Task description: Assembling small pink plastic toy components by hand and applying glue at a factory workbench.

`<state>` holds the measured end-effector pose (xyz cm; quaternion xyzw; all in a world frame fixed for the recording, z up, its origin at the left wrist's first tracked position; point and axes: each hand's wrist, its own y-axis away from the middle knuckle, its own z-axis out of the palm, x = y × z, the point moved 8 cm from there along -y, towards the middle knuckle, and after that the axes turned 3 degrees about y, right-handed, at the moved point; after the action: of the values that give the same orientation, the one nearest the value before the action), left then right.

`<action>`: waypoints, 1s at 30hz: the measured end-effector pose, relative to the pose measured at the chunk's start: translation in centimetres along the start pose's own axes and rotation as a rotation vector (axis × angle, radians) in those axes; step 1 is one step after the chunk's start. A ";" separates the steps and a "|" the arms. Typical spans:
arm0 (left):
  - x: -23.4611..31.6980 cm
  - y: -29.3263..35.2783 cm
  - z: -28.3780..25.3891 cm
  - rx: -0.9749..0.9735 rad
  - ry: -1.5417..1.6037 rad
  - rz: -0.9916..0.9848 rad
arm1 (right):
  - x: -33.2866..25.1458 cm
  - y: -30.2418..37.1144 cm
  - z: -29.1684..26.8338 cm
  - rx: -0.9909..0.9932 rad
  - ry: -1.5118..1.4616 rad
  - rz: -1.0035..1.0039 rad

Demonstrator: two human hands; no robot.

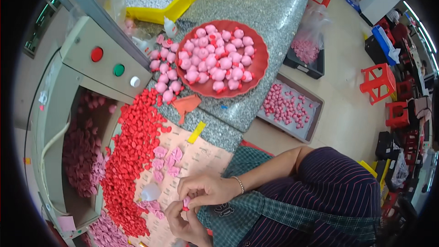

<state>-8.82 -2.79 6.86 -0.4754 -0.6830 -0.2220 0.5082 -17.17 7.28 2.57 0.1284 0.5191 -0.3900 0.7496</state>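
My right hand [208, 190], with a beaded bracelet at its wrist, is closed in a pinch over the paper-covered worktop. Just below it my left hand [185, 224] is also closed, its fingertips meeting the right hand's. Between them they grip a small pink piece with a red part [186, 203], mostly hidden by fingers. Loose pink pieces [167, 161] lie beyond my hands. Beside my left hand are a small whitish translucent bottle [150, 192] and more pink pieces [155, 208]. A long heap of small red pieces [125, 169] spreads farther left.
A red scalloped bowl [264, 59] holds round pink pieces with red parts, and similar ones [164, 75] lie beside it. A grey machine housing [73, 59] with buttons stands left. Yellow trays [160, 16] sit at the back. A floor tray [315, 130] holds pink-red pieces.
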 end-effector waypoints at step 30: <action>0.8 3.6 -2.3 0.363 0.032 0.280 | -0.5 0.8 3.2 -0.007 -0.377 -0.053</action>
<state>-4.59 -2.65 7.83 -0.4628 -0.6308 -0.0302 0.6221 -14.46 6.09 4.19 0.0370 0.3740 -0.4249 0.8235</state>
